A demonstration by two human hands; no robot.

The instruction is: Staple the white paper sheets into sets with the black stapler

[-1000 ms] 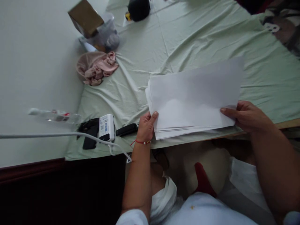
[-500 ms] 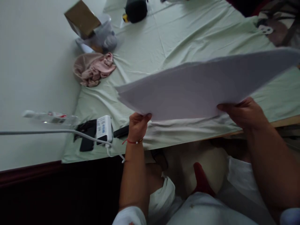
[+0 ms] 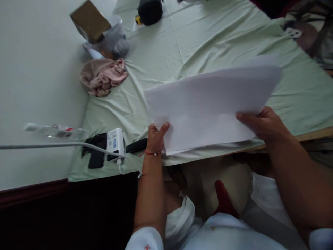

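A stack of white paper sheets (image 3: 208, 107) hangs over the near edge of a table covered by a pale green cloth (image 3: 208, 38). My left hand (image 3: 156, 136), a red string bracelet at its wrist, grips the sheets' left edge with the thumb on top. At the right edge my right hand (image 3: 262, 123) pinches them, thumb across the upper face. The far right corner of the sheets is fanned and blurred. Fingers under the paper are hidden on both sides.
Left of my left hand lie a black slim case (image 3: 136, 145), a white box-shaped device (image 3: 115, 140) with a cable, and a black phone (image 3: 97, 160). A clear bottle (image 3: 62, 131), pink cloth (image 3: 108, 78), cardboard box (image 3: 91, 21) and black pouch (image 3: 150, 12) are farther off.
The sheets have tipped, so more of their upper face shows, and their far right end has drawn in leftward. Both hands still hold them; my left hand shifted slightly right.
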